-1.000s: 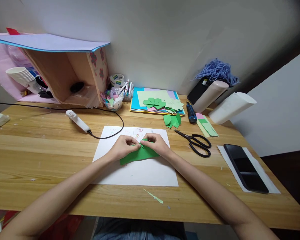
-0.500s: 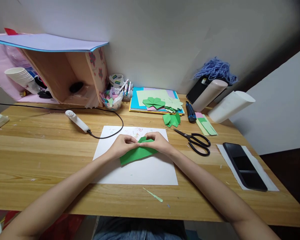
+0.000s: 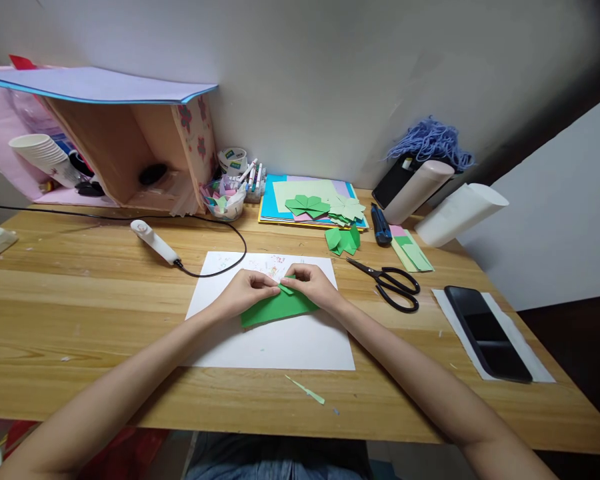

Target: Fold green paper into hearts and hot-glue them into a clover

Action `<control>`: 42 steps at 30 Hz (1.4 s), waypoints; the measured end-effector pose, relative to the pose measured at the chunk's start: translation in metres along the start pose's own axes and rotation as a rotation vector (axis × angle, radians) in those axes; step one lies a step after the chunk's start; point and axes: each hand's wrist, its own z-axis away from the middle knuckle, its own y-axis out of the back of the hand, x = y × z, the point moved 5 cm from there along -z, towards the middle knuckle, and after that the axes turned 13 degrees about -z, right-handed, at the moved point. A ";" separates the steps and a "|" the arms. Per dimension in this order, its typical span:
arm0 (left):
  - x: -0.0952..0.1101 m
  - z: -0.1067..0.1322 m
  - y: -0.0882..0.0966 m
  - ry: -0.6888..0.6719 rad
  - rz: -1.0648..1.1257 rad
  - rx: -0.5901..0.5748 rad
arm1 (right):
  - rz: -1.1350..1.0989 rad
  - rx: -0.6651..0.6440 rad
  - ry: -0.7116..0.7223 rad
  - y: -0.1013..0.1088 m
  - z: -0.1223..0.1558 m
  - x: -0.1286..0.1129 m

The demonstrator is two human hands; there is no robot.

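A folded piece of green paper [image 3: 279, 309] is held just over a white sheet [image 3: 290, 350] on the wooden desk. My left hand [image 3: 247, 292] pinches its upper edge from the left. From the right, my right hand [image 3: 311, 285] grips the same edge, thumb and fingers closed on a small flap. The two thumbs nearly meet near the middle of that edge. Part of the paper is hidden behind my fingers. Black-handled scissors [image 3: 397, 283] lie to the right of my right hand.
Green paper shapes [image 3: 343, 239] lie behind the sheet, beside a stack of coloured paper [image 3: 275, 212]. To the right are a utility knife [image 3: 381, 225] and a phone [image 3: 487, 332]. A white corded tool [image 3: 155, 243] sits on the left. A thin paper scrap [image 3: 306, 389] is in front.
The small flap that stood up above the green paper's top edge is now folded down toward me. My right thumb and fingers have shifted slightly with it; the left hand stays nearly in place.
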 end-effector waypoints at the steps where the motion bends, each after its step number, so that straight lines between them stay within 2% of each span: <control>1: 0.000 0.000 0.001 -0.007 0.013 -0.035 | -0.015 0.009 0.000 0.001 0.000 0.001; 6: -0.002 0.001 0.011 -0.038 0.106 -0.211 | -0.084 0.079 -0.033 0.003 -0.001 0.008; 12: -0.003 0.007 0.015 -0.058 0.222 -0.324 | -0.111 0.131 -0.045 0.004 0.001 0.009; 16: 0.001 0.005 0.013 -0.115 0.089 -0.237 | -0.109 0.131 -0.033 0.004 0.002 0.009; 22: 0.004 0.004 0.009 -0.165 -0.128 0.069 | -0.040 0.048 -0.003 0.003 0.002 0.005; 26: 0.004 0.006 0.005 -0.185 -0.259 0.174 | -0.036 0.000 -0.004 0.002 0.002 0.003; 33: 0.004 0.007 0.003 -0.203 -0.301 0.246 | 0.012 -0.008 -0.026 0.001 0.001 0.003; 42: 0.003 0.004 0.001 -0.153 -0.218 0.192 | 0.049 0.028 0.001 0.001 0.002 0.002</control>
